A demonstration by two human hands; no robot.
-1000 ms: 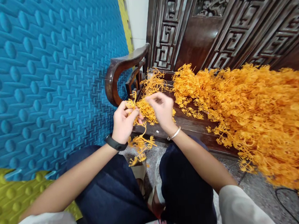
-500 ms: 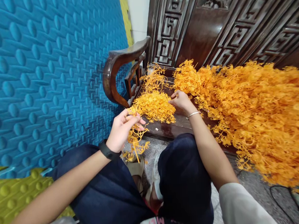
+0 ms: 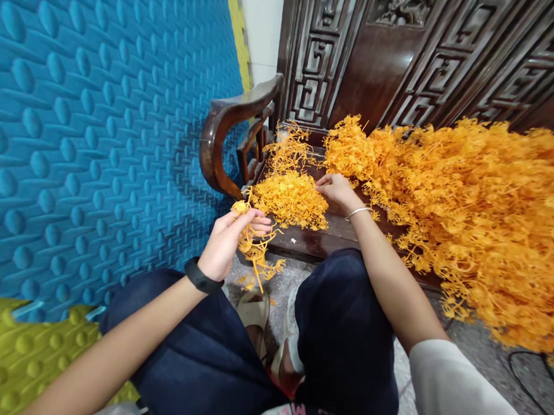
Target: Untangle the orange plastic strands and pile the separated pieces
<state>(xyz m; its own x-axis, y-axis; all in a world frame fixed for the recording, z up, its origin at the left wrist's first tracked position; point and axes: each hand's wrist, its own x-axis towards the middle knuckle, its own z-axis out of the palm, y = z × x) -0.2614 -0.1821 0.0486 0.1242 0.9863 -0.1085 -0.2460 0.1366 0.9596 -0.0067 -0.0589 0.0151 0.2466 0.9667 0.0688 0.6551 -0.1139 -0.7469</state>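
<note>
So the left hand (image 3: 229, 239) has an orange sprig (image 3: 260, 257) pinched between thumb and index finger, with the other fingers kinda spread out loosely. A bit of the sprig pokes up above the pinch, and the rest dangles below those fingers, stringy ends pointing down.

The right hand (image 3: 338, 189) has its thumb and index tips pretty much together, super narrow, right at the edge of the small pile (image 3: 290, 200). Can't tell if there's a piece between them, tbh. That pile sits between the two hands, just left of the right fingertips and a little past the left ones. Beyond it, farther from both sets of fingers, there's a looser tangle (image 3: 289, 148) of orange strands.

Off to the right of the right fingers is the massive orange heap (image 3: 491, 218), spread along the dark wooden bench (image 3: 317, 242). The curved armrest (image 3: 213, 142) is just beyond the left fingers, and a tiny white scrap (image 3: 293, 240) lies right of them.
</note>
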